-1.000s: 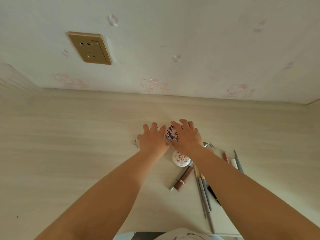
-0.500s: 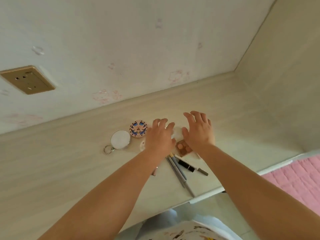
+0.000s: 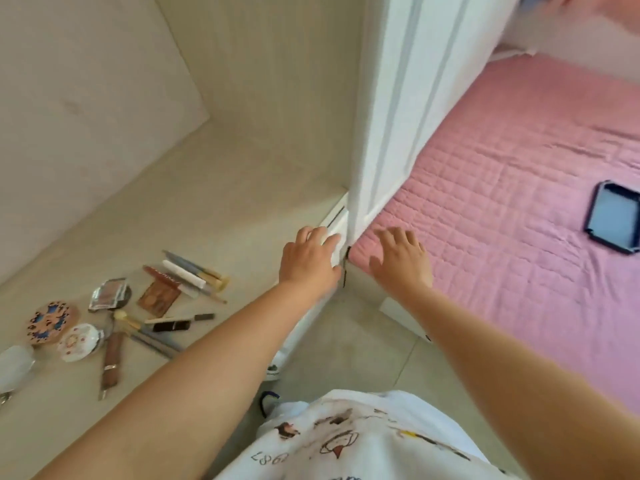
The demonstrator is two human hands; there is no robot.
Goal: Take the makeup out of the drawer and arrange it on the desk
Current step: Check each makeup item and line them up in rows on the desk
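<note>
Both hands reach toward the desk's (image 3: 221, 202) right edge with fingers spread and nothing held. The left hand (image 3: 308, 259) lies flat, its fingertips touching the white trim at the desk's right front corner, beside the white post (image 3: 398, 98). The right hand (image 3: 401, 259) hangs open past the desk's edge, above the pink bedcover (image 3: 502, 202); whether it touches anything cannot be told. The makeup lies on the desk near its front edge, left of the left forearm: pencils and brushes (image 3: 194, 273), a brown palette (image 3: 158, 297), a clear compact (image 3: 109, 294), a patterned round case (image 3: 52, 322), a white round case (image 3: 79, 342), a brown tube (image 3: 112, 362).
</note>
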